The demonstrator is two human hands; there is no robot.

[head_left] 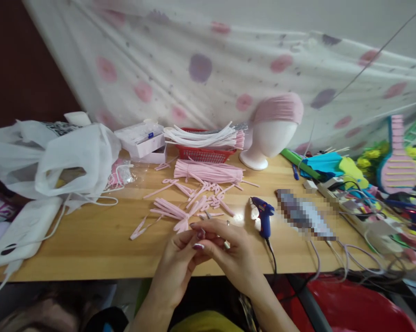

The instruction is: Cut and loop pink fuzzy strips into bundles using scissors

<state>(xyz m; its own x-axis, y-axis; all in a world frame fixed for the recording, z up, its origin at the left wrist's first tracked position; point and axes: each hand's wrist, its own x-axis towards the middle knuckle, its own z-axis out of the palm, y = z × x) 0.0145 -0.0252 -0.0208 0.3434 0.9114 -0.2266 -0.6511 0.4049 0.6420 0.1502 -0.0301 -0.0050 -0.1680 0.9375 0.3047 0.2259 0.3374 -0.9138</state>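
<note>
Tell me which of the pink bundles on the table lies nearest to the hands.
The fanned bundle, just beyond the left hand; the larger, straight bundle lies farther back, in front of the red basket.

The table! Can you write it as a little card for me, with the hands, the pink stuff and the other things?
Left hand: fingertips meeting the other hand's
Right hand: fingertips meeting the left's; anything between them is too small to name
Pink bundle: lying in front of the basket
Pink bunch: just beyond the hands
Basket: red, white strips across its top
Glue gun: blue, right of the hands
Dummy head: white, wearing a pink cap
Bag: white, at the left
</note>
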